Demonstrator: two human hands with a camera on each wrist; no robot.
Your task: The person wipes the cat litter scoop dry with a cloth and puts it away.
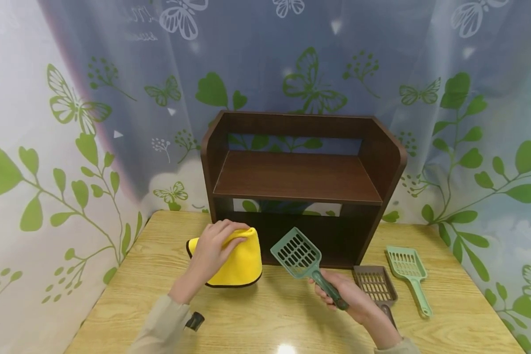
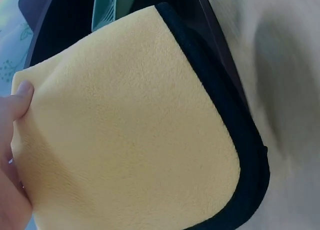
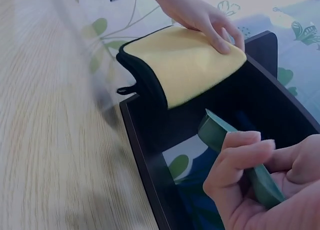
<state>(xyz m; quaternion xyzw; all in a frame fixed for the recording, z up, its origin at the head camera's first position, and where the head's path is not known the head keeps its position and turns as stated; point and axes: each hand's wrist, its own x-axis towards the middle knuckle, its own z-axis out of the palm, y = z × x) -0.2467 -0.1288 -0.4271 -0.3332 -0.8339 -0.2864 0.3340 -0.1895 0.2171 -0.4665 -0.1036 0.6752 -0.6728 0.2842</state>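
My left hand (image 1: 214, 253) pinches the top edge of a folded yellow cloth (image 1: 241, 263) with black trim, raised above the table in front of the shelf. In the left wrist view the cloth (image 2: 130, 120) fills most of the picture, the thumb lying on its near face. My right hand (image 1: 342, 292) grips the handle of a dark green slotted litter scoop (image 1: 298, 253), its slotted head pointing up and left. From the right wrist view, curled fingers wrap the scoop's handle (image 3: 265, 185). Cloth and scoop are apart in the head view.
A dark brown two-tier wooden shelf (image 1: 298, 174) stands at the back of the wood-grain table (image 1: 128, 305). To the right lie a brown litter scoop (image 1: 376, 285) and a light green one (image 1: 407, 263). A patterned curtain (image 1: 265, 64) hangs behind.
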